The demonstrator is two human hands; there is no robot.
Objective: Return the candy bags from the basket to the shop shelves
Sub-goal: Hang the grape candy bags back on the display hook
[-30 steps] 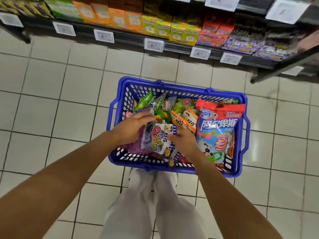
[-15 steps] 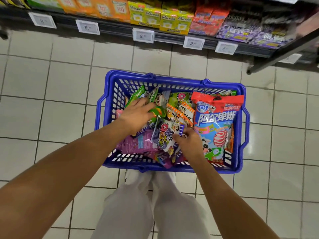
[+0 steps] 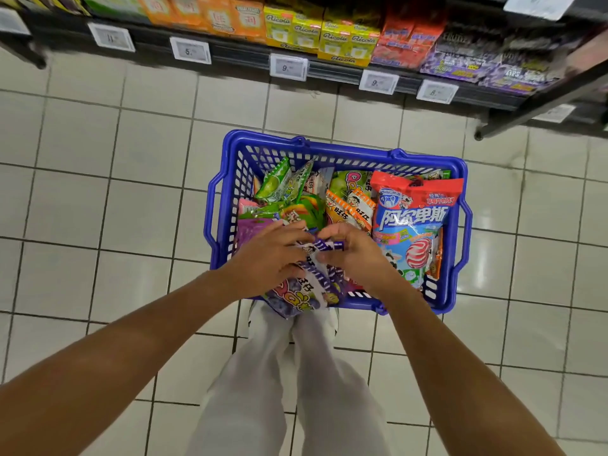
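Two hands, left hand [image 3: 269,255] and right hand [image 3: 355,255], both pinch a purple candy bag [image 3: 301,296] over the near edge of the blue basket [image 3: 329,149], sitting on pale floor tiles [image 3: 98,199] below a dark shelf [image 3: 329,70] with price tags.

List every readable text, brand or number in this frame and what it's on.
"Ricola": yellow boxes on the shelf.
"阿尔卑斯": large red and blue bag in the basket.
"旺仔": orange bag; also the purple bag gripped by the left hand and right hand.
"5", "9", "9", "8": leading digits on price tags; the rest is blurred.
Orange boxes, dark purple packs, other bags: unreadable.
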